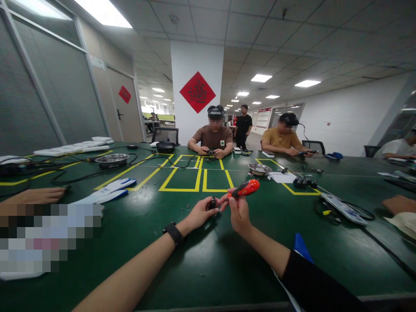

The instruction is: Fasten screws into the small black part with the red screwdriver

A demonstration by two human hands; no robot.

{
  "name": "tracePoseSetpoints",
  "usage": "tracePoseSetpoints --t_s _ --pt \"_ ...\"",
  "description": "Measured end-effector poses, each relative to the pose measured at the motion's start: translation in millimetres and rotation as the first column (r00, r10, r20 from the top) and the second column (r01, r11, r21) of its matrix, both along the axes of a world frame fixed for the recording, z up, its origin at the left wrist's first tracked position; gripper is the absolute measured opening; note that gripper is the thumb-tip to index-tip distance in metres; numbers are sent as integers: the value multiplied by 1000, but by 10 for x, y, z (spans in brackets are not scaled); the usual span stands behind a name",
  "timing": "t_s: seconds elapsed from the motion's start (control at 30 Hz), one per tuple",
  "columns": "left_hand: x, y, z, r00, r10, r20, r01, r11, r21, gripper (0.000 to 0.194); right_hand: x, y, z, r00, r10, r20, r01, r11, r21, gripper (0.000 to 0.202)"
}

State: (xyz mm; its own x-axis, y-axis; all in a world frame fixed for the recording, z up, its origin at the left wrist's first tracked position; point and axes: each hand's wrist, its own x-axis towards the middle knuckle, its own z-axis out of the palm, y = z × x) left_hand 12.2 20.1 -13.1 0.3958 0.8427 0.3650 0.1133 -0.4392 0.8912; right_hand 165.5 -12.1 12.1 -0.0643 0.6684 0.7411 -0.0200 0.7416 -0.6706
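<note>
Screwdriver (245,190) in right hand's grip (240,214), angled upward, left hand (199,215) holding black part (212,203)

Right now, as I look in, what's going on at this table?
The right hand grips a red-and-black tool, likely a screwdriver, and the left hand holds a small dark part. The two hands are close together over the green table. Across it, a person in a brown shirt handles something dark.
</note>
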Motion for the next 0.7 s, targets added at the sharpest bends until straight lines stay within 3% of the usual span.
tracePoseSetpoints --t_s 0.3,0.53,0.7 --pt "10 -33 41 997 70 -17 -70 997 -26 24 24 -6 6 994 7 110 -8 1000 15 20" --pt "-5 -4 36 999 8 -32 -9 1000 -19 23 28 11 -7 990 6 144 -8 1000 14 20" --pt "-15 9 12 999 32 -34 -34 998 -51 25 27 15 -7 991 9 130 -9 1000 2 20"
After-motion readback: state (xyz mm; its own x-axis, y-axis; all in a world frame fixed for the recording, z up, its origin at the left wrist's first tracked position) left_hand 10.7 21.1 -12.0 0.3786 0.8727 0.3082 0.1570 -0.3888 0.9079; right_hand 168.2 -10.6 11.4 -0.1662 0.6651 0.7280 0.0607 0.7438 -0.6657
